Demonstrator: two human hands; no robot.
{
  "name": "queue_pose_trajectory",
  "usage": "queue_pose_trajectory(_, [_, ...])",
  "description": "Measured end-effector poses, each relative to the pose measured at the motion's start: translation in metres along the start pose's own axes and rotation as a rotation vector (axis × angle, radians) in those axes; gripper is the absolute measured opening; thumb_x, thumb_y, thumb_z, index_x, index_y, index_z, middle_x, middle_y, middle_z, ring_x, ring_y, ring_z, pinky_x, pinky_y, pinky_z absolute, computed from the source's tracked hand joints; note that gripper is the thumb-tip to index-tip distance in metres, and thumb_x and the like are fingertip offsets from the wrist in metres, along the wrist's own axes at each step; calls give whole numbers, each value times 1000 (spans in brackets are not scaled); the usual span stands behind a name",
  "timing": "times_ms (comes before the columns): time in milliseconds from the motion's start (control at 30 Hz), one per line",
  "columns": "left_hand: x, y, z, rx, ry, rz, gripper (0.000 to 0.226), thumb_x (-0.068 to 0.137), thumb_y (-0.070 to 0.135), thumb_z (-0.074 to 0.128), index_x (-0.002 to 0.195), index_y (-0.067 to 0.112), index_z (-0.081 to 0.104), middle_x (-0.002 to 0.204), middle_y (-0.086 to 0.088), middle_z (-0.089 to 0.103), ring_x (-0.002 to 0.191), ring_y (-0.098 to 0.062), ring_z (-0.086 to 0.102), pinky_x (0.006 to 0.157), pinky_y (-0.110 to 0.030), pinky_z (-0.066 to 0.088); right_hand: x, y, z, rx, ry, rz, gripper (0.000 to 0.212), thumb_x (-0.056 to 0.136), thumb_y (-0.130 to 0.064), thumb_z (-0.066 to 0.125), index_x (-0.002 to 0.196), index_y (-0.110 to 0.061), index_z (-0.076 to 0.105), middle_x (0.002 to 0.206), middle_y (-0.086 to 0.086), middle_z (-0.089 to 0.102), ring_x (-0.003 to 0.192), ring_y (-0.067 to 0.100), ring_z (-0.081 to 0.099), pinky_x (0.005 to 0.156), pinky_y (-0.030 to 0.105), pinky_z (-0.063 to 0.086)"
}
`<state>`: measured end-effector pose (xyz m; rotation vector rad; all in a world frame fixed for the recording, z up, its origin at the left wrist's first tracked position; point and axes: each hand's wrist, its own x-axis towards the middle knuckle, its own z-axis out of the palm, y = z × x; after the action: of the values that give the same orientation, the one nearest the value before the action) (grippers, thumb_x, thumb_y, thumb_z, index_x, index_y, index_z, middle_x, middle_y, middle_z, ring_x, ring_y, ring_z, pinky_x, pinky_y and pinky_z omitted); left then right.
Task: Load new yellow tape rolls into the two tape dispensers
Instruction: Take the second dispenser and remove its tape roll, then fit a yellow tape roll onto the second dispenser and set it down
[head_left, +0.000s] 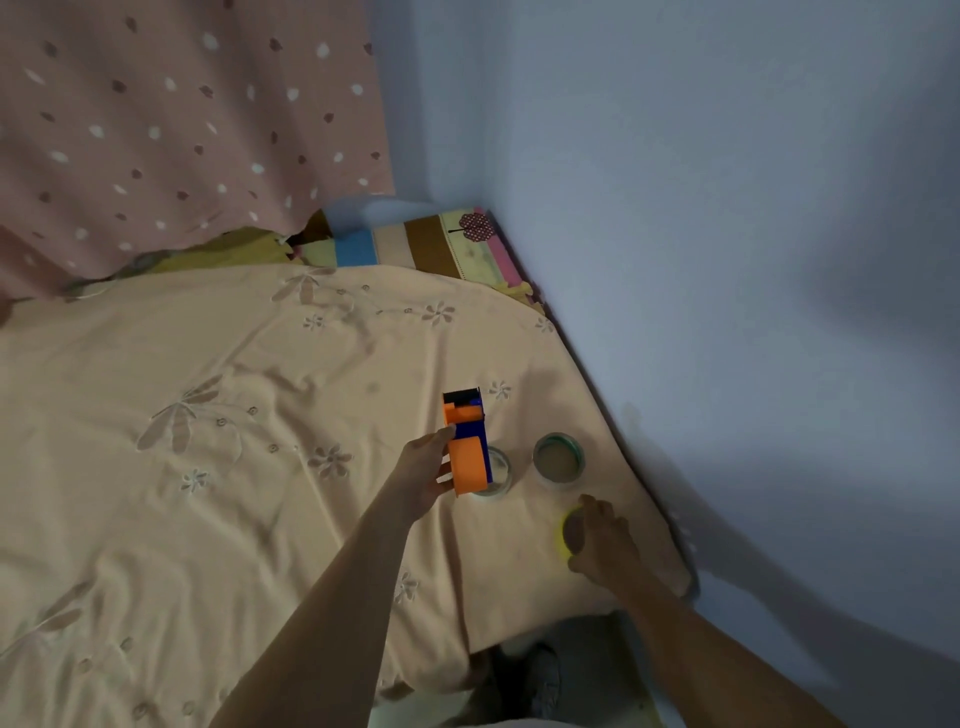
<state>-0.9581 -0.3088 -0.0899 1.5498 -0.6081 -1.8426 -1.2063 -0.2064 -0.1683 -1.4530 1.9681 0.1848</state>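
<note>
The tape dispenser (467, 444) looks like smooth, matt orange and blue plastic. The bedsheet (208, 415) is soft peach cloth with embroidered flowers and fine creases, and the curtain (182, 119) is thin pink printed fabric. The wall (727, 208) is painted, smooth and matt.

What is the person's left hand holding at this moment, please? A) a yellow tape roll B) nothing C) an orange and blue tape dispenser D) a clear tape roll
C: the left hand grips the orange and blue tape dispenser above the bedsheet.
</note>
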Motion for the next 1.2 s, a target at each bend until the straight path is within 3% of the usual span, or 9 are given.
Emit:
queue_pose_trajectory(100, [-6,3,-7,2,-10,37,33,99,30,58,125,9,60,115,-10,69,102,-31,66,80,-42,54,0,-6,-9,315,53,-27,98,72,-24,85,151,-15,26,148,7,34,131,32,44,102,34,43])
queue_pose_trajectory(200, [-11,7,-11,3,-28,86,36,101,30,56,129,7,58,120,-13,68,111,-36,64,88,-46,53,-5,-22,-35,757,117,-109,75,68,-11,86,130,-31,50,131,-2,52,118,11,57,80,14,49])
queue_pose_trajectory(267, [-15,10,-11,-17,-36,124,37,101,29,55,132,7,56,121,-12,67,112,-33,64,90,-46,53,-8,-36,-56,898,116,-203,72,70,-12,86,128,-36,52,129,-9,54,113,4,59,75,8,48])
queue_pose_trajectory(400, [-25,21,-3,-47,-82,197,38,100,32,56,131,10,59,120,-9,70,106,-26,67,86,-40,54,-11,-71,-98,1004,-1,-343,84,62,-25,83,136,-40,48,136,-13,52,116,12,60,85,32,59])
queue_pose_trajectory(500, [-33,30,7,-58,-131,231,38,99,34,58,130,12,62,118,-8,72,99,-25,68,76,-35,56,-11,-91,-114,1167,-113,-439,71,65,-8,80,120,-47,56,137,-8,53,118,16,62,95,43,57])
queue_pose_trajectory(567, [-36,37,14,-95,-136,251,39,99,33,57,130,9,62,115,-11,71,95,-25,66,68,-33,57,-12,-100,-123,1172,-171,-479,71,66,-7,81,118,-50,58,138,-8,52,121,18,60,95,44,57])
queue_pose_trajectory(900, [-42,61,19,-165,-118,285,43,104,23,47,137,-3,55,137,-30,56,123,-45,55,109,-62,39,-16,-120,-141,1097,-229,-551,91,61,-5,80,142,-27,46,145,1,46,132,26,51,107,53,46])
queue_pose_trajectory(1067, [-45,62,21,-197,-124,237,45,105,30,45,139,2,54,140,-28,55,130,-45,51,112,-61,36,-13,-123,-137,1014,-263,-567,88,64,-7,85,133,-46,49,140,-2,50,128,20,54,104,49,50])
queue_pose_trajectory(1200, [-48,57,24,-249,-290,208,61,105,48,29,142,3,50,137,-25,59,124,-39,59,100,-48,52,-8,-133,-133,988,-227,-574,87,59,-18,93,129,-50,52,135,-6,56,124,19,58,103,49,52])
